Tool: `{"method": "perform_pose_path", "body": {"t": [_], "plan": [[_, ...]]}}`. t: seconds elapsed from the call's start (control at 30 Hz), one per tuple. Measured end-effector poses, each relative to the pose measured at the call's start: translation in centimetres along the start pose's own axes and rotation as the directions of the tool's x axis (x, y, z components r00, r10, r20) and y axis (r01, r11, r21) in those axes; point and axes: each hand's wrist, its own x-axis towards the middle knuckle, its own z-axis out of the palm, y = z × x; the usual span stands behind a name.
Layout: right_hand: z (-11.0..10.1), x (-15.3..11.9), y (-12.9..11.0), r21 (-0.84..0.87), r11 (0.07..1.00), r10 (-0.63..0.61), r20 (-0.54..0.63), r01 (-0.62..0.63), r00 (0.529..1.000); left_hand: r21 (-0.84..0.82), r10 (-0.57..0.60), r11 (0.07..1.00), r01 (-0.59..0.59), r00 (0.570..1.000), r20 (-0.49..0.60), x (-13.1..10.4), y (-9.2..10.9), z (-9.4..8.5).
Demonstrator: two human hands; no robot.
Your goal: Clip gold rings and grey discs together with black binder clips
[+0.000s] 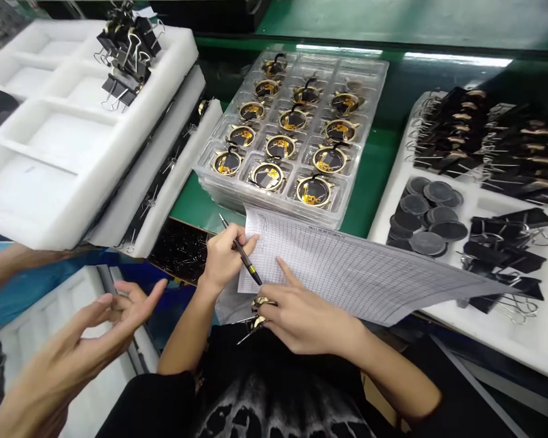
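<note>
A black pen (246, 258) rests between the fingers of my left hand (223, 255), whose thumb and fingertips are at the left edge of a printed grid sheet (329, 261). My right hand (296, 313) is closed around a gold-rimmed watch part (261, 304), with another small metal piece below it; its index finger lies extended on the sheet. The sheet curves away to the right. Just beyond it stands a stack of clear plastic trays (338, 216) holding gold-rimmed watch cases in rows.
Another person's open hand (105, 328) reaches in at the left. Stacked white foam trays (91, 158) with binder clips (130, 55) stand at upper left. On the right, a white tray (393, 182) holds black discs (427, 210) and more black clips (506, 249).
</note>
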Motion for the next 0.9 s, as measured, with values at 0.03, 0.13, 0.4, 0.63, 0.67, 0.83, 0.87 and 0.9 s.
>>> {"method": "perform_pose_path", "body": {"t": [0.03,0.13,0.4,0.63,0.67,0.83,0.87,0.9], "plan": [[-0.1,0.1,0.3,0.013,1.000,0.016,0.014,-0.017,1.000,0.009,0.042,0.999,-0.042,0.999,0.012,-0.1,-0.4,-0.1],[-0.4,0.0,0.7,0.048,0.997,0.052,0.045,-0.054,0.998,0.000,0.151,0.989,-0.151,0.987,-0.062,-0.7,-1.9,-0.7],[-0.6,-0.2,1.4,0.100,0.991,0.080,0.070,-0.087,0.994,-0.451,0.262,0.885,-0.114,0.923,0.282,2.1,-3.0,-3.1],[-0.7,-0.2,1.7,0.149,0.983,0.095,0.073,-0.105,0.993,-0.383,0.368,0.914,-0.137,0.678,0.637,7.8,-2.2,-3.0],[-0.6,-0.2,1.7,0.152,0.983,0.095,0.076,-0.106,0.993,-0.387,0.404,0.904,-0.183,0.663,0.630,8.2,-2.3,-2.8],[-0.4,-0.1,2.1,0.159,0.981,0.101,0.083,-0.113,0.991,-0.359,0.434,0.896,-0.260,0.684,0.586,8.8,-2.5,-2.3],[-0.4,-0.1,2.2,0.158,0.981,0.100,0.087,-0.113,0.991,-0.343,0.427,0.900,-0.268,0.699,0.573,8.7,-2.6,-2.2],[-0.4,-0.1,2.2,0.157,0.981,0.098,0.092,-0.112,0.991,-0.331,0.425,0.901,-0.279,0.712,0.558,8.6,-2.6,-2.1]]}}
